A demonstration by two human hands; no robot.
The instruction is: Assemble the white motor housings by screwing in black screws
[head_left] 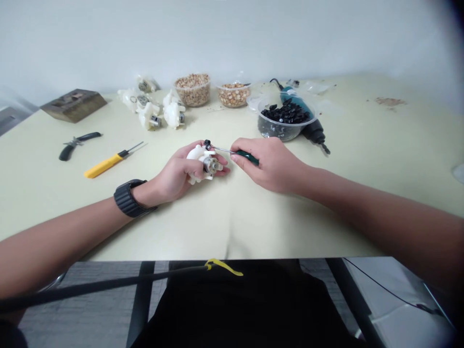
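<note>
The left hand (170, 176) is closed around a white housing (195, 154), with the thumb lying across its near side beside a small motor (210, 165). The housing is held over the near-middle part of the desk (203, 232). The right hand (277, 162) pinches the handle of a green-handled screwdriver (247, 157) between thumb and curled fingers; its thin shaft points at a black piece (207, 143) at the housing's upper edge. Whether the tip is seated or merely touching cannot be told.

Principal risk, in judgement: a slip of the tip. The target is small, and the shaft approaches from the side, towards the left fingers around the housing; excess sideways force could drive it into them or score the plastic. Second, the housing is rounded and has only the left hand's grip to steady it, so turning force could twist it and tilt the black piece away from the shaft. Too much force could also damage the plastic.

Secondary: a small part sprung loose could drop onto the desk or land in the tub of black parts (270, 130), where it would be hard to pick out.
</note>
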